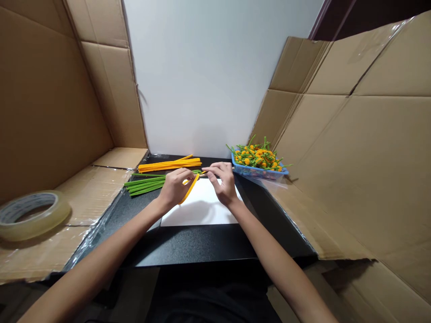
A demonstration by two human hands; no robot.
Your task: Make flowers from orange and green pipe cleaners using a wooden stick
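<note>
An orange fuzzy strip (189, 190) is held above the white sheet (198, 214), near its far edge, with one length slanting down past the fingers. It is pinched between the closed thumb and fingers of the left hand (177, 183). Next to it, a thin rod (204, 175) is seen running between the two hands. The right hand (222, 183) is brought up to the rod with fingers bent; whether the rod is gripped or only touched cannot be made out. By appearance, the strip is being bent or wound at the rod. For a further turn, a steady rod and a light, even pull on the strip would be called for.

Beyond the left hand, green strips (145, 186) are laid on the black tabletop (188, 246), and behind these an orange bundle (168, 165) is stacked. At the right, a blue basket (261, 172) is heaped with orange-and-green pieces (259, 157). Farther left, a tape roll (62, 215) is placed on cardboard (85, 190).
</note>
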